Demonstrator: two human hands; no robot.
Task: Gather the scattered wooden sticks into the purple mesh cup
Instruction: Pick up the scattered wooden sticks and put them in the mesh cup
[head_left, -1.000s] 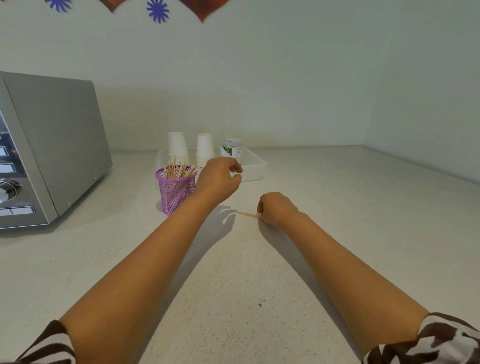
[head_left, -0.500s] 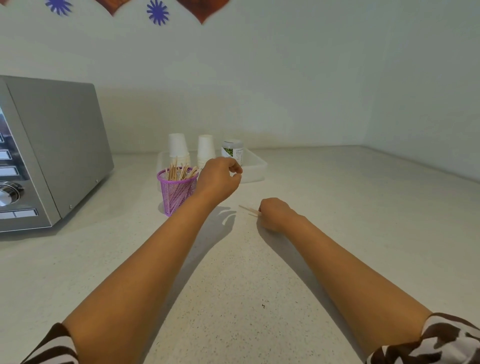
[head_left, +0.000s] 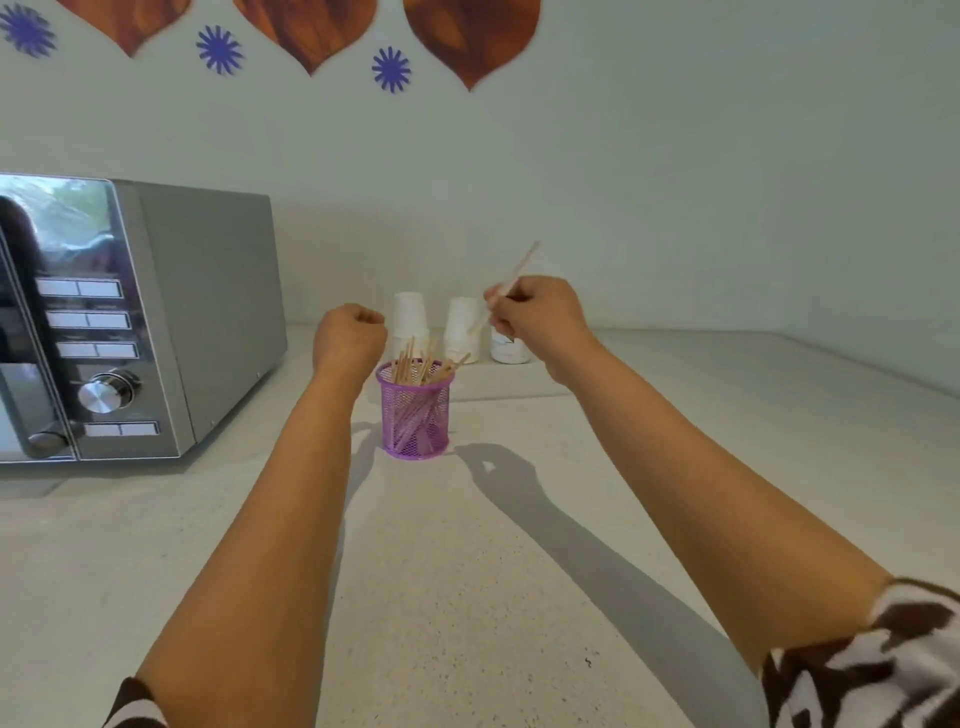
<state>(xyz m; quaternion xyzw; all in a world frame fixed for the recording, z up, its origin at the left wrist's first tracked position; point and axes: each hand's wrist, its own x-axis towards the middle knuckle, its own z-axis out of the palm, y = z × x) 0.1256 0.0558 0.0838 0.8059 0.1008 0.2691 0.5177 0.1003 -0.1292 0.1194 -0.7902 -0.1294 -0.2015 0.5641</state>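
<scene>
Right hand (head_left: 540, 317) raised above the cup (head_left: 414, 413), fingers pinching one stick (head_left: 511, 283) — tilted. Left hand (head_left: 349, 338) fisted, empty — just left of cup rim.

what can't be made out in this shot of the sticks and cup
Head view only:
- Left hand: its fingers curl away from the camera, so whether they hold anything is hidden.
- White jar: mostly hidden by the right hand, which pinches a thin wooden stick.
- Purple mesh cup: stick count too fine to tell.
</scene>
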